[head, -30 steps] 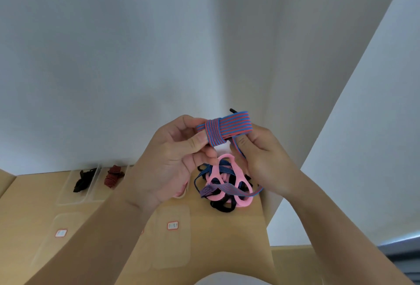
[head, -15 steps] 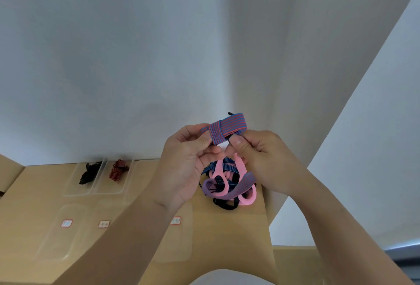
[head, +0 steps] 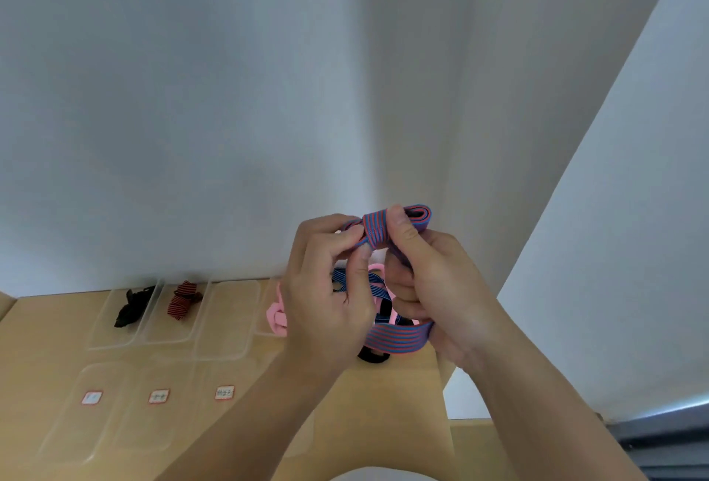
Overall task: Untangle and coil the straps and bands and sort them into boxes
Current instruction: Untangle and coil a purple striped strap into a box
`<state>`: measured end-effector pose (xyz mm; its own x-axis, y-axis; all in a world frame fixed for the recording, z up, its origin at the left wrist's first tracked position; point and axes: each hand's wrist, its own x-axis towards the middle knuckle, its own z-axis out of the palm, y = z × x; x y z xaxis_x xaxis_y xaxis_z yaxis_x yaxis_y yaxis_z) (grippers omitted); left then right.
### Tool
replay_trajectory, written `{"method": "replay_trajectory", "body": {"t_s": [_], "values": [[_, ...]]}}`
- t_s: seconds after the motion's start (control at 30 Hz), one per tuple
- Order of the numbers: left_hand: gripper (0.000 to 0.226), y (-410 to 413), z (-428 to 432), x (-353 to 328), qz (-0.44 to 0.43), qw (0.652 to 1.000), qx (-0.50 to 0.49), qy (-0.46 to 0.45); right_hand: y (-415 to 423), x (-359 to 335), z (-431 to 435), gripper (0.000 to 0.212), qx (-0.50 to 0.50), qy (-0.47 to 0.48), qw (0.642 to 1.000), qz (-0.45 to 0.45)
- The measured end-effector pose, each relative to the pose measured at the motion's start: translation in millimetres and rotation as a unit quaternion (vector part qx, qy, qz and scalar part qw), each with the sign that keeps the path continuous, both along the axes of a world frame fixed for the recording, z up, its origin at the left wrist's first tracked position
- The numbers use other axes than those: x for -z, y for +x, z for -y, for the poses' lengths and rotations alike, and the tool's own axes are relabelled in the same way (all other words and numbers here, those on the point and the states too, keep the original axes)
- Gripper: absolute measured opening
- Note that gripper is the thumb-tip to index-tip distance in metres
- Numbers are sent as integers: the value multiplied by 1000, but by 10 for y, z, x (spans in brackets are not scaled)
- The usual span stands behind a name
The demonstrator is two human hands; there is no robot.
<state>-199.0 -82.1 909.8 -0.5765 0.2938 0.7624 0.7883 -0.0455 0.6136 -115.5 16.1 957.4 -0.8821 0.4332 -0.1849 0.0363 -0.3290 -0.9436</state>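
A blue-and-red striped strap [head: 375,232] is folded into a small bundle with one turn wrapped round its middle. My left hand [head: 326,288] pinches the bundle's left side between thumb and fingers. My right hand [head: 433,288] grips its right side, thumb on top, and the strap's loose tail [head: 399,340] loops below both hands. Behind my hands a tangle of pink, blue and black bands [head: 378,292] lies on the wooden table [head: 383,404], mostly hidden. A coiled pink band [head: 277,313] shows left of my left wrist.
Clear plastic boxes stand in a row at the back: one holds a black strap [head: 130,308], the one beside it a red-and-black striped strap [head: 182,302], the third box [head: 226,319] is bare. Clear lids with labels [head: 224,392] lie nearer. A white wall rises behind, the table's edge at right.
Both hands have risen slightly with the bundle. My right thumb has moved onto the top of the wrap, and the loose tail now hangs in a loop under my hands.
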Motion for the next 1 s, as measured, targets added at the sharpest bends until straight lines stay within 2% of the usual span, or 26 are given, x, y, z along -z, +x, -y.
{"method": "replay_trajectory", "body": {"t_s": [0.07,0.1,0.13,0.17,0.2,0.27,0.3,0.37,0.5,0.6,0.73,0.87,1.0], "values": [[27,-35,21,18,-54,998,5,-17,-6,14,10,46,16,-8,1000,-16],[28,-43,59,-5,-45,998,30,-26,2,15,0,46,22,5,1000,-19],[28,-44,102,-47,1,997,75,-35,17,19,-22,47,22,28,999,-21],[26,-41,149,-104,87,987,130,-42,40,1,-40,48,15,50,998,-25],[23,-13,187,-199,201,961,183,-47,64,-5,-63,48,0,69,997,-35],[29,17,229,-380,406,878,247,-46,95,-24,-81,44,-44,94,992,-66],[34,-2,233,-430,449,854,256,-65,100,-31,-78,44,-64,105,989,-80],[38,-38,226,-505,465,840,256,-117,101,-40,-71,42,-89,143,981,-97],[33,-3,216,-610,500,817,271,-96,140,-117,-82,32,-108,166,976,-90],[32,13,169,-555,500,827,249,-59,122,-89,-60,19,-74,202,974,-71],[27,39,149,-373,449,874,184,-41,138,-31,-3,8,-29,144,989,-22],[19,121,119,-383,378,916,134,-27,178,-44,23,19,-6,124,992,-6],[19,89,106,-441,320,940,110,-32,215,-105,11,30,-6,53,998,-13]]}}
